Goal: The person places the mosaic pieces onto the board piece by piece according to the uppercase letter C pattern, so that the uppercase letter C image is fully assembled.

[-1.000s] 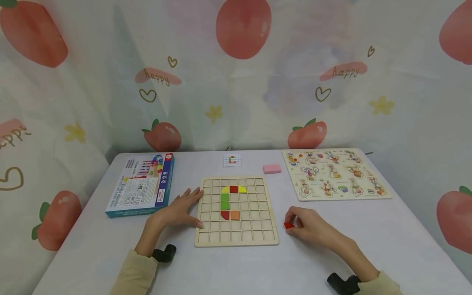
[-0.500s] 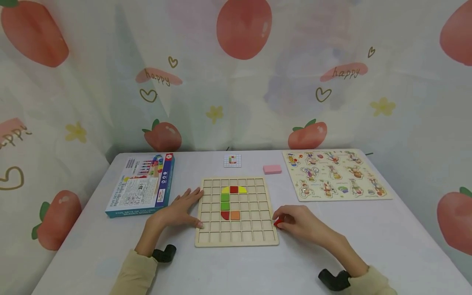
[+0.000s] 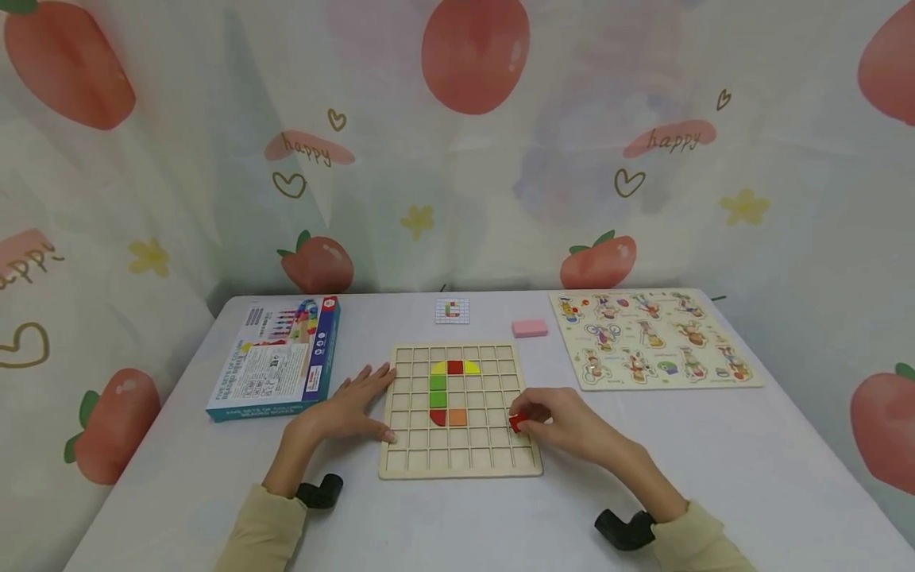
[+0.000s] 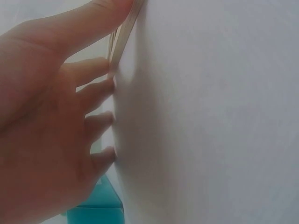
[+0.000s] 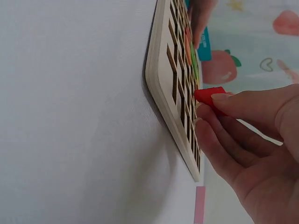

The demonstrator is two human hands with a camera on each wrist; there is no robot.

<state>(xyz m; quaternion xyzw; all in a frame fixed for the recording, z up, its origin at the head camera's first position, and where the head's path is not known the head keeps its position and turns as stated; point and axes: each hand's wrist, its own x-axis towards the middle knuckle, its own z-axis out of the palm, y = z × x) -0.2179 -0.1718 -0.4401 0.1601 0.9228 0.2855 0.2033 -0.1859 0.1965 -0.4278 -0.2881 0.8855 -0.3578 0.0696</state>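
Observation:
A square wooden grid board (image 3: 461,465) lies mid-table. Coloured pieces in its cells form a C: a red square (image 3: 454,367) between two yellow rounded pieces at the top, green squares (image 3: 438,391) down the left side, then a red rounded piece (image 3: 438,418) beside an orange square (image 3: 457,417). My left hand (image 3: 350,411) rests at the board's left edge, fingers spread, thumb on the rim. My right hand (image 3: 565,423) pinches a small red block (image 5: 210,96) between thumb and fingers, over the board's right-hand columns.
Behind the board lie a small card (image 3: 453,311) with a coloured grid pattern and a pink block (image 3: 530,328). A flat box (image 3: 268,369) sits at the left, close to the left hand. At the back right is a wooden picture puzzle (image 3: 646,342).
My right hand has moved left with the red block, from the bare table beside the board to over its right side. The left hand stays in place.

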